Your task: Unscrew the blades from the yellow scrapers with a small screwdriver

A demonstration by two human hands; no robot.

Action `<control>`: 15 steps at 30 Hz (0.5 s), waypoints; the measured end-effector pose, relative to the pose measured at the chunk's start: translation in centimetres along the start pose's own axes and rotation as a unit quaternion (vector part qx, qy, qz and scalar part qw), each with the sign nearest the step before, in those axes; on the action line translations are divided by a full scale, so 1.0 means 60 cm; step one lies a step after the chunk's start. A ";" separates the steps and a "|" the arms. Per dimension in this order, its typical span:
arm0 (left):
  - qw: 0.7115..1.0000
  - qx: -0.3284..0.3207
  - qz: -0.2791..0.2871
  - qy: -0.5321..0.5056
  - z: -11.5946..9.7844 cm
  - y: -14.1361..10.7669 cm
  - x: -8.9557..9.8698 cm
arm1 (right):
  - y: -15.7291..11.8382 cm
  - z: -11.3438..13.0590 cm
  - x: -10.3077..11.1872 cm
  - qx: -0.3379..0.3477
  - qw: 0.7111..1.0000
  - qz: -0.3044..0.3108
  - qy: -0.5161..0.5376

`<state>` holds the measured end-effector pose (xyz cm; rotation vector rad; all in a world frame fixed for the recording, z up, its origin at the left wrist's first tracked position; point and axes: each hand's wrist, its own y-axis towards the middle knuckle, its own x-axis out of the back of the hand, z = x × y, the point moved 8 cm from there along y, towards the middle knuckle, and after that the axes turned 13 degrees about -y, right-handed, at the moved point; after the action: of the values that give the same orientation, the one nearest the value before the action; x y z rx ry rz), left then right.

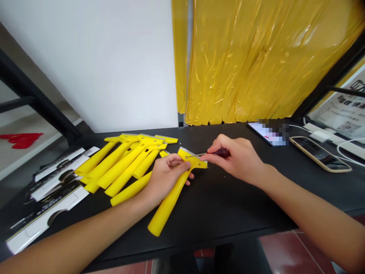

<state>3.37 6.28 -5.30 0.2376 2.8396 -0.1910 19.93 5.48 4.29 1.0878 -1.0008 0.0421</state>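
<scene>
A black table (pixel 199 228) runs across the view, with yellow plastic sheeting (pixel 248 61) hanging behind it beside a white wall (pixel 114 64). At the table's far right lie a smartphone (pixel 268 133) and a gold-edged phone (pixel 319 154).

Near the table's middle, your left hand (pixel 165 179) grips a yellow plastic scraper (pixel 168 205), fingers curled closed around the neck just below its head, with the handle angled toward you. Your right hand (pixel 236 158) pinches a small screwdriver (pixel 221 153) with a dark red handle between thumb and fingers, its thin shaft pointing left to the scraper's head (whether the tip touches a screw is too small to tell). This close pinch suits fine work: keeping the shaft in line and the left grip firm should limit slipping. To your left lies a heap of matching yellow scrapers (pixel 122 163), and beyond it are white packaging cards (pixel 48 217).
</scene>
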 end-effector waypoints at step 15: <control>0.981 -0.165 -0.057 0.081 -0.089 -0.014 0.023 | 0.003 0.006 0.022 0.028 0.994 -0.021 -0.107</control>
<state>0.48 6.48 -0.56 0.0206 2.9878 0.2881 20.40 4.72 5.37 1.1809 -1.1751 -0.0829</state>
